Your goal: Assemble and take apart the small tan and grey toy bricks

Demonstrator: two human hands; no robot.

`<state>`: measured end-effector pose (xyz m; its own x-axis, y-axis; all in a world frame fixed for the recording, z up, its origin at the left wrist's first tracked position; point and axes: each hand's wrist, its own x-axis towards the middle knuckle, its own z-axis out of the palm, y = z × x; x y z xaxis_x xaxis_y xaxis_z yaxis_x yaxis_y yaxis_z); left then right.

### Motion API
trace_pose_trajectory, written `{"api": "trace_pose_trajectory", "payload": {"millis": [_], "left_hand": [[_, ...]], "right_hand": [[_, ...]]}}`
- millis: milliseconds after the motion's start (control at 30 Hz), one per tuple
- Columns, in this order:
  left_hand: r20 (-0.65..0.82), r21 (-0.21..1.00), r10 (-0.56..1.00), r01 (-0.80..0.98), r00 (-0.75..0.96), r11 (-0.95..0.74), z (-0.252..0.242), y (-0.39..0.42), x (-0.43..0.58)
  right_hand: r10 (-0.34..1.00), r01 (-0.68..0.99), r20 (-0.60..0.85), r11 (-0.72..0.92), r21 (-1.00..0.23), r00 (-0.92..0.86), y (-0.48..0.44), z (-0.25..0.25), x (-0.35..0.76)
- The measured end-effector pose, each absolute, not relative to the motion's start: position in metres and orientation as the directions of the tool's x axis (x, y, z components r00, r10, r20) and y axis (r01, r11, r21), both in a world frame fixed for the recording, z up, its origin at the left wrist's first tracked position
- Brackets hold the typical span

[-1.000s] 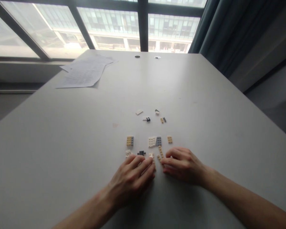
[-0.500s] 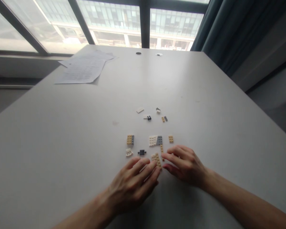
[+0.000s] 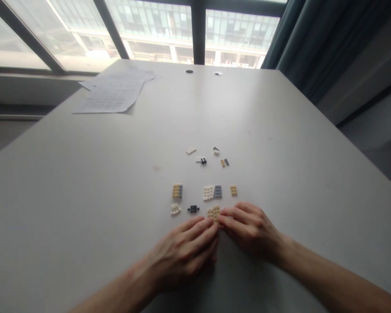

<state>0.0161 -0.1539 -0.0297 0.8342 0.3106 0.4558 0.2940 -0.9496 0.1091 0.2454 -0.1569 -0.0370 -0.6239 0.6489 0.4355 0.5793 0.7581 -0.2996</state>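
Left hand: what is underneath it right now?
The left hand hides the near end of the tan studded pieces; their far studs show beyond it. The covered end, and anything else beneath that hand, cannot be seen.

From where I operate, I can't see the near end of the tan studded piece (image 3: 213,211); fingers of my left hand (image 3: 192,243) and right hand (image 3: 247,226) cover it, so I can't tell how either one grips. Both forearms run out of my view at the bottom. The desk (image 3: 117,182) is cut off at left, right and below. I can't read the print on the papers (image 3: 114,93). The small grey-and-white piece (image 3: 216,151) is too tiny for me to identify. The top edge crops the window (image 3: 156,30) and curtain (image 3: 299,48).
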Motion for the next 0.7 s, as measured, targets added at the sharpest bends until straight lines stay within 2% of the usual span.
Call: {"api": "trace_pose_trajectory", "payload": {"millis": [700], "left_hand": [[0.456, 0.088, 0.299, 0.291, 0.838, -0.953, -0.0304, -0.1487, 0.0135]], "right_hand": [[0.689, 0.608, 0.446, 0.720, -0.334, -0.571, -0.1554, -0.0359, 0.2409]]}}
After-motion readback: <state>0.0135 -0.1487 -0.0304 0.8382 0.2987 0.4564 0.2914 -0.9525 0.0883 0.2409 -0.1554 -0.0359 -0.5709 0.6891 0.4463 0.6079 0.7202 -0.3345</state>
